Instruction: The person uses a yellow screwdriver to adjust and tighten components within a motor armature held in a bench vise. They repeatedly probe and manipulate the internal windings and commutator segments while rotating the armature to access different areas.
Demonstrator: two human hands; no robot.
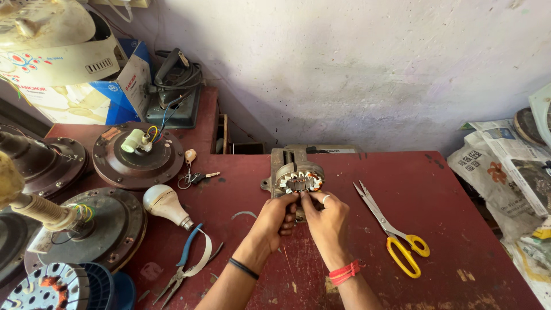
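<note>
Two bare hands meeting at middle of dark red, scratched wooden table (436, 229), fingertips pinched against near edge of small round motor stator with copper windings and grey metal laminations (299, 182). Left hand (279, 218), black band on wrist, curled narrow, thumb and fingers pressed on lower left of stator; whether anything thin lies between fingers, cannot tell. Right hand (327, 221), silver ring on finger and red thread round wrist, likewise closed tight on lower right of stator. Stator sitting in grey metal bench vise (287, 163) at table's far middle, near whitewashed wall. Just right of hands, apart from them, yellow-handled steel scissors (393, 229), blades closed, tips toward wall. Left of hands, white pear-shaped lamp bulb (166, 205) lying on its side, blue-handled pliers (183, 267) below it, small bunch of keys (192, 178) above. Farther left, round brown ceiling-fan motor housings (138, 155), wires sprouting from centres.
</note>
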